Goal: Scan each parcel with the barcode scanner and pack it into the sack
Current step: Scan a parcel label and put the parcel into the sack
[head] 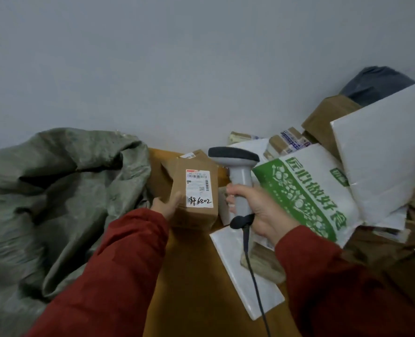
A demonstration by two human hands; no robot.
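Two red sleeves [119, 271] enter from 6 o'clock over a brown tabletop [189, 283]. A flat white mailer [240, 271] lies on the tabletop at 5 o'clock, and the scanner's black cable [256, 285] crosses it.

The right hand [262, 212] is wrapped around the handle of a grey barcode scanner [240, 181], fingers curled at its front. The scanner stands upright with its dark-topped head uppermost.

The left hand [166, 205] grips a cardboard parcel [192, 210] by its lower left edge, thumb on the front face; the fingers are hidden behind the box. The parcel is held upright just beside the scanner, at its 9 o'clock. Its white shipping label [198, 188] faces the camera, with "6802" handwritten on it.

A crumpled grey-green woven sack [55, 190] lies at 9 o'clock of the parcel, touching the left wrist area.

At 3 o'clock sits a heap of parcels: a green-and-white printed bag [308, 195], a large white mailer [384, 147], brown cartons [323, 120] and a dark grey bag [376, 81] at 1 o'clock. A plain grey wall [177, 69] stands behind.
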